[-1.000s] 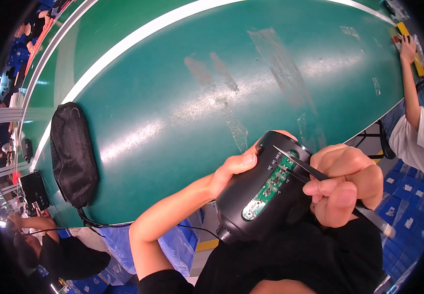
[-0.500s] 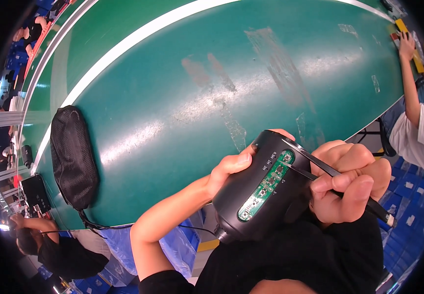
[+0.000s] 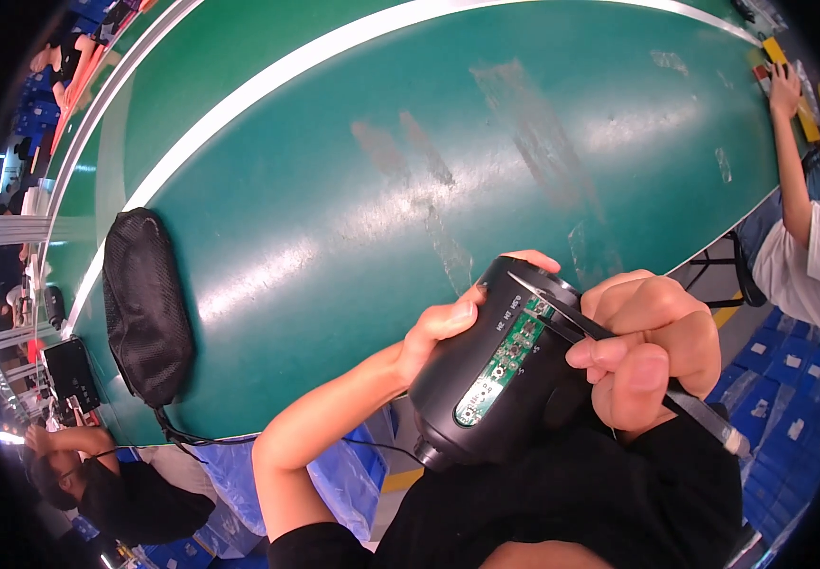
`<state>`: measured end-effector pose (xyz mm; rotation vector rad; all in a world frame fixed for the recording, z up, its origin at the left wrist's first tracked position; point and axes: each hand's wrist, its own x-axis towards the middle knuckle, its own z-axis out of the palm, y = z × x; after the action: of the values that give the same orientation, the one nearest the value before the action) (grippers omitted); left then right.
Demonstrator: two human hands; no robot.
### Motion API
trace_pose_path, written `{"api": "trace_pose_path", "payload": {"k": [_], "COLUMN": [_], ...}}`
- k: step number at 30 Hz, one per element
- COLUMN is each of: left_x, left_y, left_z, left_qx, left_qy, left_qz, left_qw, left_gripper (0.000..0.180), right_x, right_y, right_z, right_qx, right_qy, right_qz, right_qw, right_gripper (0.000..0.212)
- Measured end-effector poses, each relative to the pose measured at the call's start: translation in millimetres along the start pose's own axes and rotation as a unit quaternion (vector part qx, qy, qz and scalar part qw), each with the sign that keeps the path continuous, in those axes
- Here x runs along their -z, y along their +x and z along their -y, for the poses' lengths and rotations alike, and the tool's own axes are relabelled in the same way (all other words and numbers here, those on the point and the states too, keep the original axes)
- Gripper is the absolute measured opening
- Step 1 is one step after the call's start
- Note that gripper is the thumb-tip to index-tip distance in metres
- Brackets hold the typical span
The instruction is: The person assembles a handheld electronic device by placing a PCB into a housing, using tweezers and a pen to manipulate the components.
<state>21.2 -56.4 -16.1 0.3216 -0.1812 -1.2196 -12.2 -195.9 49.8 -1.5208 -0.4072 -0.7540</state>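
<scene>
My left hand (image 3: 440, 327) is wrapped round a black cylindrical device (image 3: 450, 365), which is tilted with its narrow neck towards my body. A long rounded slot in its side exposes a green circuit board (image 3: 505, 365) with small parts on it. My right hand (image 3: 652, 346) pinches dark pointed tweezers (image 3: 576, 322). Their two tips are spread at the board's upper end, one over the black casing and one near the board; contact is hard to tell. The far side of the device and most left fingers are hidden.
On the green table (image 3: 334, 190) lies a black mesh pouch (image 3: 149, 308) at left, with a cable trailing from it. Blue plastic bags (image 3: 348, 479) hang below the edge. A co-worker's hand (image 3: 784, 90) touches a yellow object at far right; another person (image 3: 135, 498) is at lower left.
My right hand and the tweezers have shifted left, with the tips now further left across the board's upper end. The device has moved slightly left in my left hand.
</scene>
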Motion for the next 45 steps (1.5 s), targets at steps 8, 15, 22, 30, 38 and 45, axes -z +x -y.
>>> {"api": "trace_pose_path", "payload": {"k": [8,15,22,30,38,45], "left_x": [9,-7,49,95,127,45], "left_y": [-12,6,31,43,-25,14], "left_z": [-5,-94,-277,-328,-350,-203], "left_qx": [-0.143,-0.247,-0.295,-0.313,-0.348,-0.445], "left_qy": [0.042,0.185,0.394,0.48,0.486,0.764], "left_qz": [-0.107,-0.309,-0.583,-0.593,-0.614,-0.383], "left_qw": [0.983,0.899,0.646,0.566,0.516,0.267], "left_gripper": [0.081,0.056,0.088,0.073,0.068,0.035], "right_x": [18,33,25,24,18,24], "right_y": [49,69,67,68,71,66], "right_z": [-59,-160,-151,-147,-148,-148], "right_qx": [-0.218,-0.308,-0.322,-0.338,-0.339,-0.344], "right_qy": [0.261,0.18,0.147,0.164,0.146,0.141], "right_qz": [-0.185,-0.14,-0.064,-0.037,-0.025,-0.041], "right_qw": [0.922,0.924,0.933,0.926,0.929,0.927], "right_gripper": [0.026,0.028,0.034,0.034,0.033,0.033]}}
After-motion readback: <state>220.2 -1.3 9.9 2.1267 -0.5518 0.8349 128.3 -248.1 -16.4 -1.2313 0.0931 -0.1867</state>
